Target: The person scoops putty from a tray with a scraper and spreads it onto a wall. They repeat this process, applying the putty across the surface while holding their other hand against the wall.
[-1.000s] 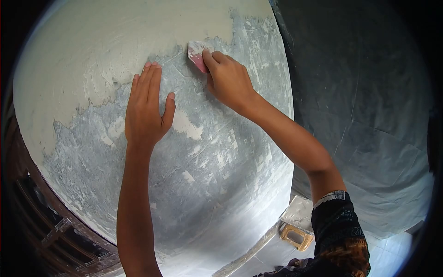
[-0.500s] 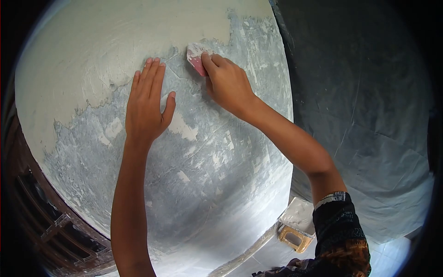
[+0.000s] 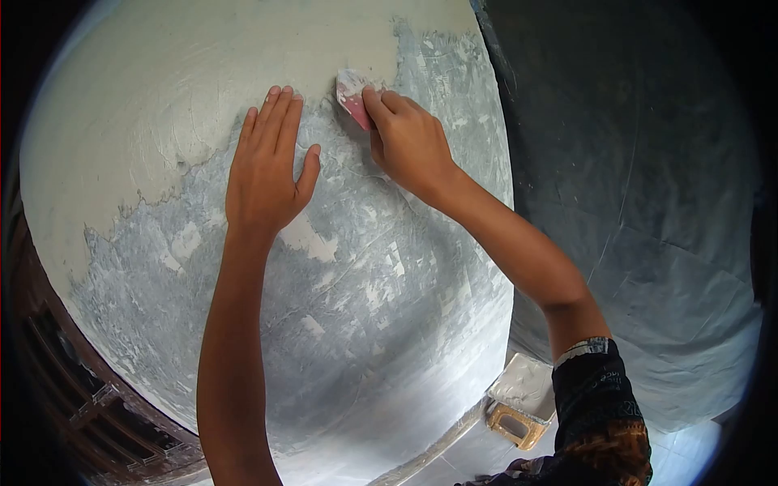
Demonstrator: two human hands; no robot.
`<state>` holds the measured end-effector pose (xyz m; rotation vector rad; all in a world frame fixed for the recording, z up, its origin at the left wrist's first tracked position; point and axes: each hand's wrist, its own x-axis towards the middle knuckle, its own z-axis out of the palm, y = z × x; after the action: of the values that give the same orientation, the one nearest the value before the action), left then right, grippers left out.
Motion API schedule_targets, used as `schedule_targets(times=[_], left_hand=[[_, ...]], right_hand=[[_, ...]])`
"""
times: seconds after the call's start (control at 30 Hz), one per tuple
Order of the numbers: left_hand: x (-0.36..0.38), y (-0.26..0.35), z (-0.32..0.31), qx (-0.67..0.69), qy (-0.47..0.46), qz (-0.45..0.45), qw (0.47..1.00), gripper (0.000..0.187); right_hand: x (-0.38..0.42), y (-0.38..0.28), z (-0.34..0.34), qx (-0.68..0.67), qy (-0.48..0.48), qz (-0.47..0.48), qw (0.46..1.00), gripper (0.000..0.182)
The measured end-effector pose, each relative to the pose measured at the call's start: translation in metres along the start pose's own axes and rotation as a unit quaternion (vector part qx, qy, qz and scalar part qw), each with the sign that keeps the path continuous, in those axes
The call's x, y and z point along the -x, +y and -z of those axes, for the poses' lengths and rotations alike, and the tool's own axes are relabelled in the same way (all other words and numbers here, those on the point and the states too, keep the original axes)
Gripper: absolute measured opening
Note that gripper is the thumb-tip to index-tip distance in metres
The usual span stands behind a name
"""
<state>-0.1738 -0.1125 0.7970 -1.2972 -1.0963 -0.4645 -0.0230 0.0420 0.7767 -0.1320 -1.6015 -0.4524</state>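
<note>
A wall surface (image 3: 340,324) fills the middle, patchy grey below with smooth cream filler (image 3: 162,97) over its upper left. My left hand (image 3: 267,166) lies flat against it at the edge of the filler, fingers pointing up, thumb apart, holding nothing. To its right, my right hand (image 3: 409,146) pinches a small pink scraper (image 3: 354,101) smeared with white paste. The scraper's blade is against the wall near the border between cream and grey.
Dark sheeting (image 3: 632,202) hangs on the right. A dark wooden lattice frame (image 3: 97,405) borders the lower left. On the tiled floor (image 3: 462,454) at the lower right stand a paste-smeared tray (image 3: 525,382) and a yellowish plastic stool (image 3: 519,427).
My left hand has slid slightly up and right along the wall. My right hand and the scraper have shifted a little to the right. The view has moved slightly.
</note>
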Motion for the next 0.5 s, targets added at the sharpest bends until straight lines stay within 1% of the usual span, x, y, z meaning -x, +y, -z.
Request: schedule_targets(times=[0.03, 0.1, 0.13, 0.2, 0.23, 0.3, 0.37, 0.4, 0.43, 0.5], left_hand=[[0.000, 0.001, -0.001, 0.000, -0.004, -0.003, 1.000, 0.056], [0.001, -0.001, -0.003, -0.008, -0.003, -0.004, 1.000, 0.055], [0.002, -0.001, -0.003, -0.016, 0.001, -0.004, 1.000, 0.055], [0.003, -0.001, -0.003, -0.016, 0.000, -0.002, 1.000, 0.055], [0.003, -0.001, -0.003, -0.016, 0.000, 0.000, 1.000, 0.055], [0.003, -0.001, -0.003, -0.016, 0.000, -0.001, 1.000, 0.055], [0.002, -0.002, -0.002, -0.016, 0.005, 0.000, 1.000, 0.054], [0.002, -0.001, -0.002, -0.015, 0.003, 0.000, 1.000, 0.054], [0.002, -0.001, -0.002, -0.013, 0.001, 0.000, 1.000, 0.054], [0.002, -0.002, -0.004, -0.017, 0.001, 0.002, 1.000, 0.055]], right_hand=[[-0.015, 0.008, 0.003, -0.001, -0.001, -0.001, 1.000, 0.034], [-0.055, 0.038, -0.004, 0.046, 0.042, -0.047, 0.997, 0.026], [-0.064, 0.050, -0.012, 0.044, 0.041, -0.048, 0.997, 0.026], [-0.071, 0.067, -0.028, 0.091, 0.018, -0.069, 0.993, 0.041], [-0.060, 0.064, -0.031, 0.091, 0.018, -0.069, 0.993, 0.041], [-0.024, 0.042, -0.029, 0.058, 0.005, -0.032, 0.998, 0.029], [0.009, 0.009, -0.014, 0.019, -0.020, -0.002, 1.000, 0.036], [0.014, 0.000, -0.006, -0.017, -0.019, 0.004, 1.000, 0.041], [0.004, 0.000, 0.000, -0.016, -0.019, 0.006, 1.000, 0.041], [-0.022, 0.008, 0.007, -0.029, 0.030, -0.027, 0.999, 0.032]])
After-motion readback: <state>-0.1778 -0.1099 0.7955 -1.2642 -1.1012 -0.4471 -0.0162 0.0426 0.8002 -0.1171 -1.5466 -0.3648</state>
